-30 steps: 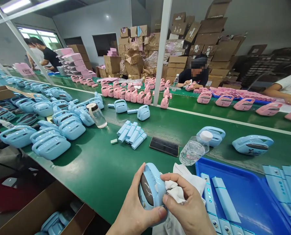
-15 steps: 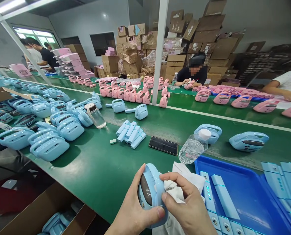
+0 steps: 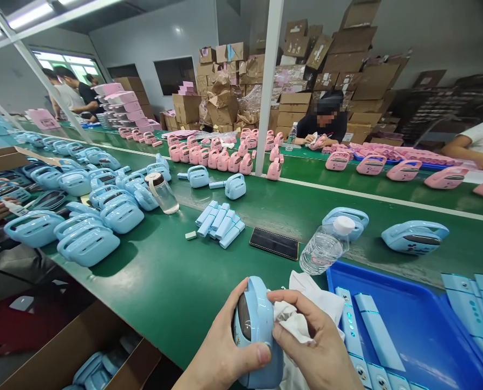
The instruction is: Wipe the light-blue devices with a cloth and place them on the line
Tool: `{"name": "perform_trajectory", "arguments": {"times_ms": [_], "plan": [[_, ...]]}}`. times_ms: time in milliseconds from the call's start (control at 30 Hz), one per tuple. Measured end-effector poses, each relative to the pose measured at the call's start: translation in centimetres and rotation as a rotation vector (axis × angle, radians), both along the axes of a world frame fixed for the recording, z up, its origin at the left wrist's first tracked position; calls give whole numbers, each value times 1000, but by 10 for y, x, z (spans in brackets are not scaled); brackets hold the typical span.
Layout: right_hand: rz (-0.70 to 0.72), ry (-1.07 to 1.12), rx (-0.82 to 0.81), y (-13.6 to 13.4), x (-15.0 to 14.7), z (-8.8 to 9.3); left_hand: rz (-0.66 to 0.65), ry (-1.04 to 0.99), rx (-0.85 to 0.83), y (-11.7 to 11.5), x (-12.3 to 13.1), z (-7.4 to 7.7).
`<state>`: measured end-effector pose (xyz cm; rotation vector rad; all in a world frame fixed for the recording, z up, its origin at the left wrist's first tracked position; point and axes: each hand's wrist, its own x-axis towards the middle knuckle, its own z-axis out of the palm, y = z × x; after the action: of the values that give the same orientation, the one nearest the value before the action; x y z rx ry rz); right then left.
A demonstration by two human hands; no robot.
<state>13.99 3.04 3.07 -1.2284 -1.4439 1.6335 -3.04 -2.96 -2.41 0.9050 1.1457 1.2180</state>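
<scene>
My left grip is closed around the pale blue plastic device for holding it steady, and my right grip pinches a white cloth against its side

Readable text: none | blue device, in hand, near: small print low on its face, too small to read | water bottle, near right: label blurred | cartons, far: markings too small to read
</scene>
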Motion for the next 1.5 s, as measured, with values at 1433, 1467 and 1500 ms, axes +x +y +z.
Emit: {"name": "perform_trajectory", "arguments": {"times_ms": [1433,1467,1500], "plan": [[459,-51,764,14,36,-59,107,538,562,-27,-8,-27],[474,-56,763,15,37,-58,112,539,578,-27,-7,-28],[484,-62,761,17,37,-58,119,538,597,-26,-7,-29]]}}
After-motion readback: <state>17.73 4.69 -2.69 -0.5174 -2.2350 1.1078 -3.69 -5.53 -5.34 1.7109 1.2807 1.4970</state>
